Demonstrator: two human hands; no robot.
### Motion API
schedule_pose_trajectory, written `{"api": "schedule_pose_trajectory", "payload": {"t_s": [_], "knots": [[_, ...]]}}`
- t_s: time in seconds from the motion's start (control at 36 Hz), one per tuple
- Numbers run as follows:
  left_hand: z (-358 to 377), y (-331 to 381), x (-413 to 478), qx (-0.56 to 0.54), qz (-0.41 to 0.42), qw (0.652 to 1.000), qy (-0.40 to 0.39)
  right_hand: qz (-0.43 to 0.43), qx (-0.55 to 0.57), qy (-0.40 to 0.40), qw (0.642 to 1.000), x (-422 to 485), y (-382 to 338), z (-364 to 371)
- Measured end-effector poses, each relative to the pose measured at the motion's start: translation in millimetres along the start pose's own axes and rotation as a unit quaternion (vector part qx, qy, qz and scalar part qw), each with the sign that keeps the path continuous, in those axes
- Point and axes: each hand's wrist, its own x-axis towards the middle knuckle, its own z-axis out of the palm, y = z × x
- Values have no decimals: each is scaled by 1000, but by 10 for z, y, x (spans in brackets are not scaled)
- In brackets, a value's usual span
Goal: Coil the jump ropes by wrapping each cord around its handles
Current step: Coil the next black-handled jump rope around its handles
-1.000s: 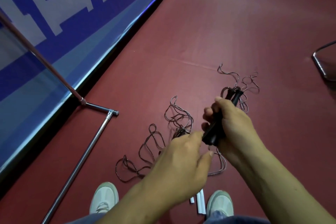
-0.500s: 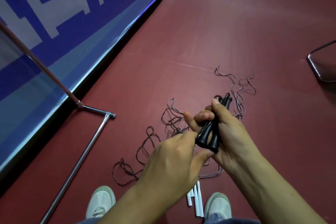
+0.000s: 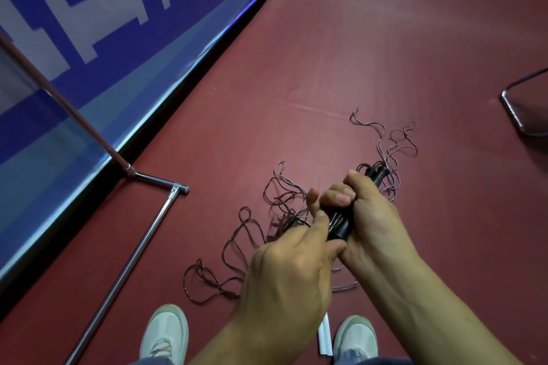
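Observation:
My right hand (image 3: 370, 216) grips two black jump-rope handles (image 3: 341, 227) held side by side, their tips pointing up and right. My left hand (image 3: 292, 272) sits just below and left, its thumb and fingertips pressed against the lower end of the handles, pinching what looks like the cord there. The thin dark cord (image 3: 284, 201) lies in loose tangled loops on the red floor, from lower left (image 3: 207, 284) to beyond the handles' tips (image 3: 397, 145). Part of the cord is hidden under my hands.
White handles (image 3: 324, 338) lie on the floor between my two pale shoes (image 3: 164, 335). A chrome stand's tube (image 3: 130, 258) runs along the left, by a blue banner (image 3: 89, 38). A dark metal frame (image 3: 516, 109) sits at the right edge.
My right hand has closed its fingers round both handles, bringing them together. My left hand has come up to the handles' lower end. The view has shifted slightly.

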Motion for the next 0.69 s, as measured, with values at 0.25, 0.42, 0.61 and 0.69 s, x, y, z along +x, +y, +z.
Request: {"api": "schedule_pose_trajectory", "payload": {"t_s": [0.25, 0.42, 0.61, 0.69], "knots": [[8, 186, -14, -290, -294, 909, -56, -26, 64, 10, 998, 54, -87, 38], [44, 63, 3, -431, -339, 827, -125, 35, 105, -23, 994, -11, -155, 47], [-141, -190, 240, -353, -325, 858, -183, 82, 27, -38, 996, -22, -250, 36], [-246, -308, 320, -235, -287, 902, -221, 39, -168, -46, 984, -44, -229, -29]]}}
